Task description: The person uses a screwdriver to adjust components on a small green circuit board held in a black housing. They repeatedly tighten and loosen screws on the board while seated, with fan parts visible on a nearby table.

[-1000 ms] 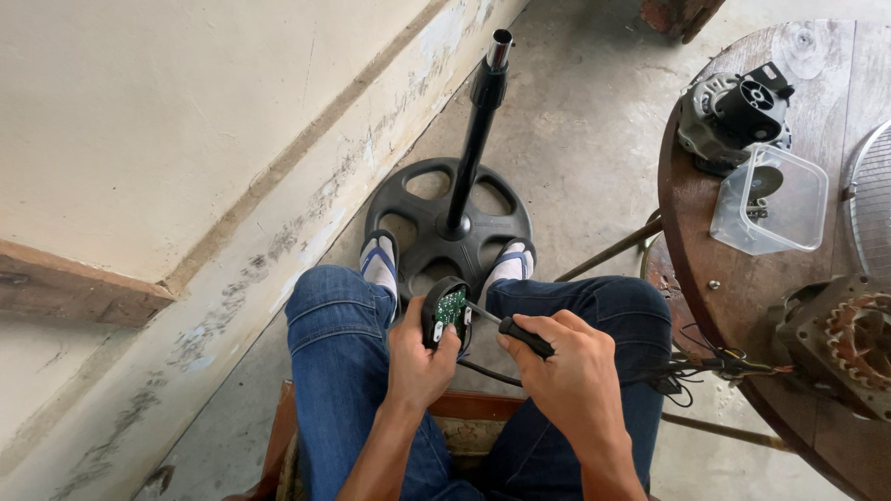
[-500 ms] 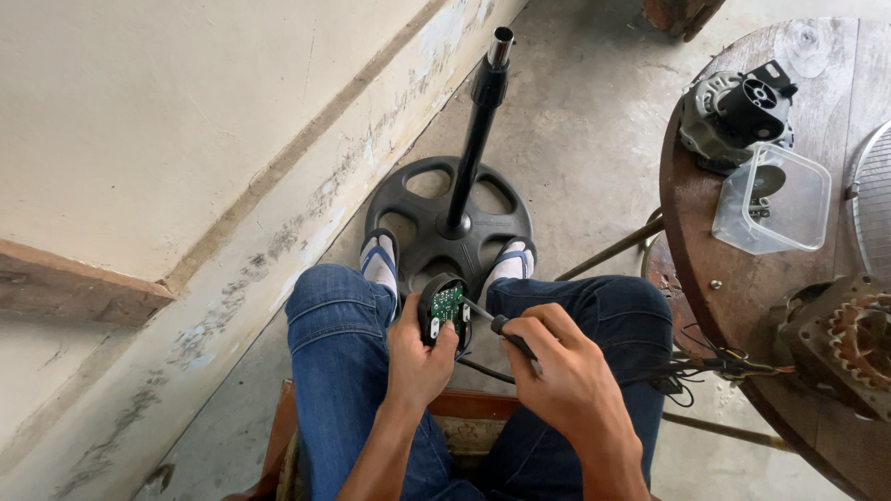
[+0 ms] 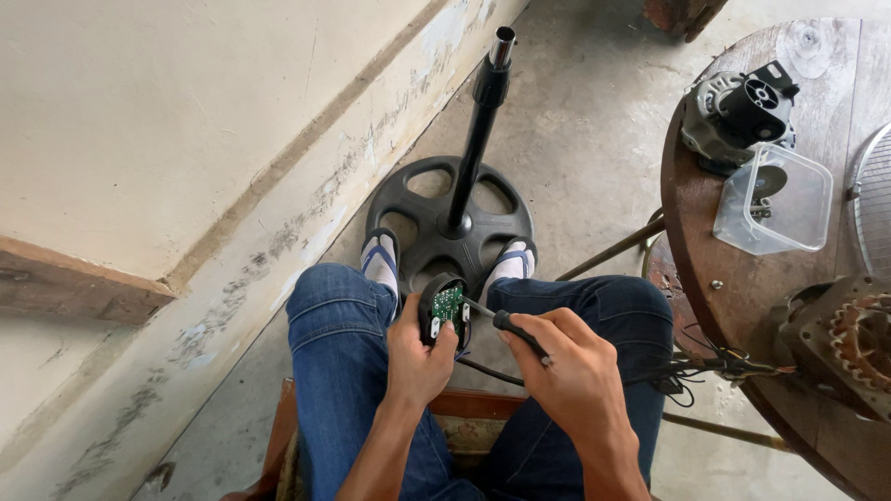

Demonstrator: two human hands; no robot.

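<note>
Gripping a circuit housing (image 3: 445,309), left hand (image 3: 418,357); right hand (image 3: 566,376) clamps a screwdriver (image 3: 510,327).

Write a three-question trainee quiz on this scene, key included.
1. True or false: the left hand holds a round black housing with a green circuit board.
2. What does the right hand grip? A) hammer B) screwdriver C) pliers
3. Fill in: the clear plastic container sits on the round wooden ____.

Key: 1 true; 2 B; 3 table.
</note>
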